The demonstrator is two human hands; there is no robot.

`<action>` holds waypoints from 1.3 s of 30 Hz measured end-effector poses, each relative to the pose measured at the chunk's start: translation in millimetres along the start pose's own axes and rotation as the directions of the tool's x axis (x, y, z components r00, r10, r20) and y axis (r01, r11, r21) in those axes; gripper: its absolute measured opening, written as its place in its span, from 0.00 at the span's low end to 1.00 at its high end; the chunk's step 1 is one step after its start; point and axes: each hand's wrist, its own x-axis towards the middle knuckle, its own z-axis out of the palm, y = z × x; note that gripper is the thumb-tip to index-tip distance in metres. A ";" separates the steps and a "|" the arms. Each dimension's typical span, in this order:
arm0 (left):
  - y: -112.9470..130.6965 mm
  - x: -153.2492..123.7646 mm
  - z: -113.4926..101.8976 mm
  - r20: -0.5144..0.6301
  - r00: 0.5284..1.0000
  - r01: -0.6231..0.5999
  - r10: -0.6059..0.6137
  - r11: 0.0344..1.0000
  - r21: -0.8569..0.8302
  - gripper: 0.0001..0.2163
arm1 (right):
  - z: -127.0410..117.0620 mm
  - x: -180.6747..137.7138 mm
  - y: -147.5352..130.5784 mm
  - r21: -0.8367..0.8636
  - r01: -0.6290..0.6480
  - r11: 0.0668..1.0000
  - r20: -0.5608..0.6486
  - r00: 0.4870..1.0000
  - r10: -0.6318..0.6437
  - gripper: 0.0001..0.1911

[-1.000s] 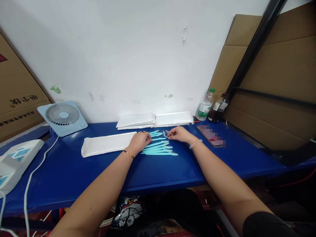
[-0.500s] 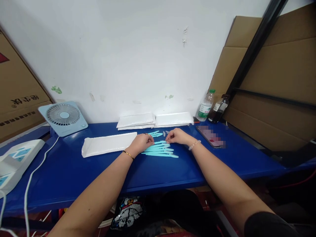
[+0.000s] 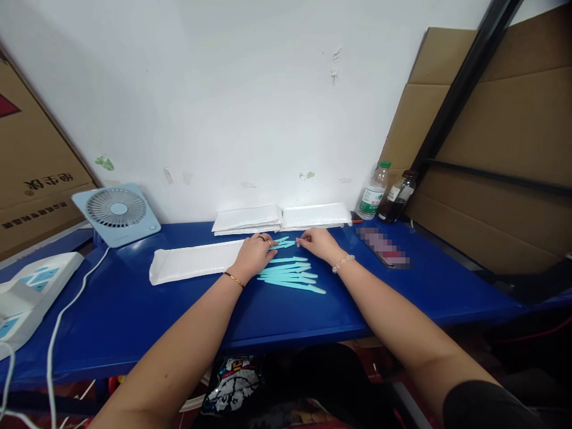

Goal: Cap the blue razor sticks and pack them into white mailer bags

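Observation:
Several turquoise eyebrow razors (image 3: 291,277) lie fanned side by side on the blue table (image 3: 286,322), their blade ends pointing right. A smaller group of turquoise razors (image 3: 284,243) is just behind them. My left hand (image 3: 255,255) is closed at the handle end of that rear group, its fingertips pinching a razor; the grip is partly hidden. To the right, my right hand (image 3: 318,243) pinches a small translucent blade cap (image 3: 298,242) close to the razor tips.
A long white padded packet (image 3: 194,263) lies left of my left hand. Two stacks of white packets (image 3: 317,215) sit by the wall. A blue fan (image 3: 117,213), a phone (image 3: 384,249), a water bottle (image 3: 373,193) and a dark drink bottle (image 3: 397,199) stand or lie around.
Both hands have moved slightly back, from the front row of razors to the rear group. The front razors now lie free of my fingers, and my right hand has taken hold of a small cap.

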 end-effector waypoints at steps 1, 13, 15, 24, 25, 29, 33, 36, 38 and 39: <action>0.0 -0.2 0.4 0.015 1.000 -0.004 0.003 0.999 0.032 0.15 | 2.2 1.9 -0.4 -0.049 -0.026 0.998 -0.012 1.000 0.025 0.14; 2.7 -6.5 -2.3 0.082 0.994 -0.082 0.076 0.994 0.073 0.15 | -11.4 -2.5 29.4 0.074 0.037 0.997 0.120 0.992 -0.045 0.06; 1.3 -6.1 -0.7 0.079 0.994 -0.086 0.080 0.994 0.070 0.15 | -11.2 -2.8 31.1 0.119 0.041 0.992 0.133 0.989 -0.056 0.05; 1.2 -3.8 0.8 0.090 0.990 -0.105 0.105 0.994 -0.002 0.15 | -2.7 -1.6 21.8 0.132 0.127 0.983 0.098 0.985 -0.141 0.04; 0.1 -3.6 1.7 0.089 0.990 -0.111 0.113 0.994 -0.018 0.15 | -2.5 -1.8 21.2 0.136 0.126 0.983 0.099 0.985 -0.140 0.05; -6.6 -1.6 9.8 0.071 0.990 -0.109 0.118 0.987 -0.121 0.14 | -2.8 -3.7 18.3 0.181 0.109 0.977 0.130 0.982 -0.134 0.04; -10.7 1.7 17.4 0.057 0.995 -0.069 0.084 0.973 -0.221 0.14 | -1.4 -5.7 10.2 0.182 0.114 0.977 0.139 0.980 -0.140 0.04; -10.2 2.5 16.5 0.064 0.995 -0.065 0.083 0.968 -0.244 0.13 | -0.6 -5.3 8.0 0.174 0.134 0.976 0.138 0.978 -0.159 0.04; -10.2 2.1 13.5 0.072 0.993 -0.071 0.093 0.964 -0.258 0.12 | -2.0 -3.9 13.0 0.197 0.146 0.969 0.120 0.978 -0.172 0.04; -10.6 1.8 11.9 0.070 0.993 -0.069 0.090 0.964 -0.258 0.13 | -3.2 -2.9 17.5 0.206 0.142 0.968 0.085 0.983 -0.162 0.05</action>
